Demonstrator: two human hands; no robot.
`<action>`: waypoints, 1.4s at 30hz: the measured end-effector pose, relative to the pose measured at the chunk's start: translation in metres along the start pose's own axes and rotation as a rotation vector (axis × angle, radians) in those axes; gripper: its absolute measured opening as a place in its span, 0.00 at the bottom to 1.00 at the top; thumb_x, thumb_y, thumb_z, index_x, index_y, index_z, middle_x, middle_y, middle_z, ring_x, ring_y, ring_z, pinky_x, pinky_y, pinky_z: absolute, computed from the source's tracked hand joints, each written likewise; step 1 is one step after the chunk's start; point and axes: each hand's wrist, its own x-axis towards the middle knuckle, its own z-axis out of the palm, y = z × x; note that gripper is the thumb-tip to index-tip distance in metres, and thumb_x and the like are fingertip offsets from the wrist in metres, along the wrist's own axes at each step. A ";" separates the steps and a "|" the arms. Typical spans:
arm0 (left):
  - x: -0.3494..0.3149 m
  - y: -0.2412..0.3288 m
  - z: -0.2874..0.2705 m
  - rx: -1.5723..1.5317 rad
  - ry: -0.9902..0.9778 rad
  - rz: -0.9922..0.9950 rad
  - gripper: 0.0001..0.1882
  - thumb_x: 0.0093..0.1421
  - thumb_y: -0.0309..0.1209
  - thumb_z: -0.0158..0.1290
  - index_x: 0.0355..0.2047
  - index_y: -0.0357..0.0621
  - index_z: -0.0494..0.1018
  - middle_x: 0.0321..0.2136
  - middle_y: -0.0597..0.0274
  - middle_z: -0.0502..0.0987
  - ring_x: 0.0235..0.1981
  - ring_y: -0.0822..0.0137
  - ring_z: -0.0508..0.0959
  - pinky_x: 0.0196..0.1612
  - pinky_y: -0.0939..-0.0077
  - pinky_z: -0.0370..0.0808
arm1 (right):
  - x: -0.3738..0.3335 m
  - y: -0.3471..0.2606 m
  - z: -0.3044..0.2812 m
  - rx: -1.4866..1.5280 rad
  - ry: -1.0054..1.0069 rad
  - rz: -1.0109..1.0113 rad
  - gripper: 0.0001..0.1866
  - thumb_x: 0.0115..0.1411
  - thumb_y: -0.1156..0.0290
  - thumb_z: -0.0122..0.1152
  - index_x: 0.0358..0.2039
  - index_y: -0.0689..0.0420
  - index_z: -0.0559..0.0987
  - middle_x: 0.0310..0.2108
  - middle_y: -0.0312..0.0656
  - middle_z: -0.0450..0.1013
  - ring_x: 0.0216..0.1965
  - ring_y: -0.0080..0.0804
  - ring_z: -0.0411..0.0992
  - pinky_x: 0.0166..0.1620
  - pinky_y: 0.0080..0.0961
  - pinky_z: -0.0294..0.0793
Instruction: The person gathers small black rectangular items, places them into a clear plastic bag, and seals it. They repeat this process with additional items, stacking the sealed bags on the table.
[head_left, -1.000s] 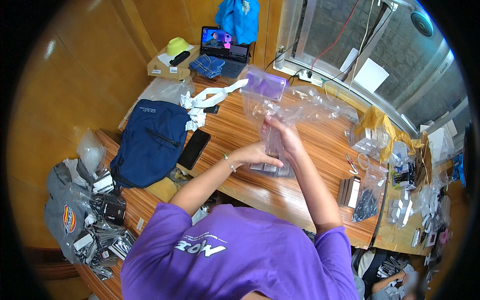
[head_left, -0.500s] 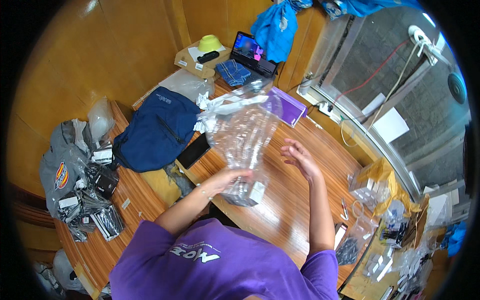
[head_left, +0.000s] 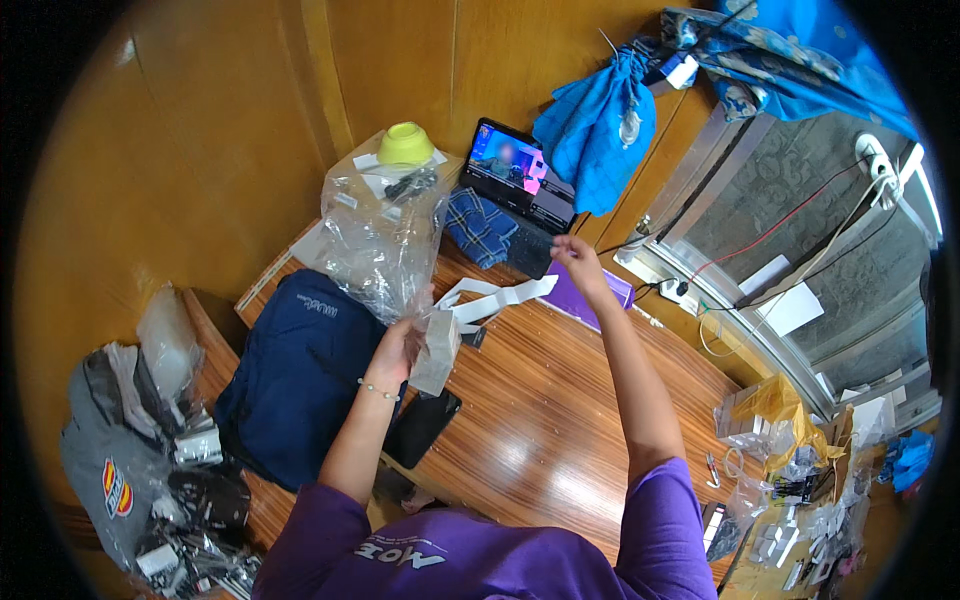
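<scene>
My left hand (head_left: 398,348) is closed on a clear plastic bag (head_left: 385,255), whose loose upper part puffs out away from me. A small pale box (head_left: 435,352) hangs at the bag's lower end beside my fingers. My right hand (head_left: 580,265) is raised over the purple flat package (head_left: 598,300), near the laptop's edge. Its fingers are bent together, and I cannot make out whether anything is between them. White paper strips (head_left: 505,296) lie on the table between my hands. A black phone (head_left: 422,428) rests just below the pale box.
A navy backpack (head_left: 295,375) lies left of my left arm, with a grey bag (head_left: 105,455) and wrapped packets beyond. At the back stand a laptop (head_left: 515,165), a folded plaid cloth (head_left: 478,228) and a yellow bowl (head_left: 405,145). Boxes in yellow wrap (head_left: 770,420) sit right.
My left hand has carried the bag left and away from me, turning it so its loose part lies over the back. My right hand has moved away from me, its spread fingers now bent together.
</scene>
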 end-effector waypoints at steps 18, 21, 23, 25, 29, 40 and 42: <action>0.185 -0.011 -0.021 -0.014 0.181 -0.203 0.06 0.50 0.31 0.52 0.26 0.44 0.71 0.27 0.60 0.76 0.30 0.65 0.76 0.36 0.73 0.72 | 0.094 0.035 0.013 -0.185 0.984 -0.286 0.04 0.55 0.74 0.54 0.31 0.59 0.71 0.26 0.33 0.68 0.26 0.21 0.63 0.30 0.23 0.65; 0.195 -0.021 -0.014 -0.040 0.179 -0.199 0.08 0.52 0.32 0.51 0.30 0.42 0.71 0.29 0.60 0.76 0.31 0.65 0.76 0.38 0.73 0.72 | 0.068 0.055 0.030 0.131 0.631 -0.099 0.06 0.54 0.75 0.56 0.27 0.62 0.69 0.19 0.34 0.63 0.22 0.20 0.59 0.28 0.21 0.62; 0.200 -0.027 -0.002 -0.032 0.201 -0.178 0.10 0.54 0.34 0.51 0.33 0.41 0.71 0.30 0.60 0.76 0.32 0.65 0.75 0.39 0.73 0.72 | 0.073 0.063 0.031 -0.004 0.680 -0.048 0.07 0.53 0.74 0.58 0.28 0.64 0.71 0.20 0.39 0.67 0.23 0.25 0.64 0.29 0.25 0.64; 0.208 -0.031 -0.009 0.037 0.267 -0.082 0.12 0.55 0.35 0.50 0.36 0.40 0.70 0.32 0.60 0.75 0.33 0.66 0.75 0.40 0.72 0.72 | 0.088 0.060 0.035 -0.091 0.749 -0.137 0.08 0.53 0.73 0.56 0.30 0.64 0.72 0.25 0.43 0.69 0.28 0.32 0.67 0.34 0.29 0.65; 0.215 -0.029 -0.006 0.171 0.324 -0.012 0.13 0.58 0.37 0.48 0.37 0.40 0.70 0.32 0.61 0.75 0.34 0.66 0.74 0.41 0.74 0.70 | 0.109 0.051 0.027 -0.031 0.858 -0.351 0.11 0.52 0.74 0.52 0.36 0.65 0.72 0.38 0.54 0.69 0.41 0.43 0.68 0.45 0.34 0.64; 0.214 -0.025 -0.011 0.238 0.433 -0.075 0.10 0.59 0.34 0.47 0.34 0.40 0.70 0.31 0.59 0.74 0.31 0.64 0.76 0.35 0.73 0.73 | 0.114 0.034 0.007 0.385 0.560 -0.101 0.22 0.58 0.65 0.52 0.52 0.59 0.63 0.48 0.44 0.66 0.47 0.34 0.66 0.49 0.28 0.64; 0.212 -0.027 -0.013 0.241 0.426 -0.051 0.09 0.59 0.33 0.47 0.33 0.40 0.70 0.31 0.59 0.74 0.30 0.63 0.76 0.33 0.72 0.74 | 0.113 0.028 0.006 0.644 0.461 -0.100 0.27 0.61 0.62 0.50 0.58 0.58 0.58 0.54 0.43 0.62 0.52 0.33 0.63 0.54 0.28 0.61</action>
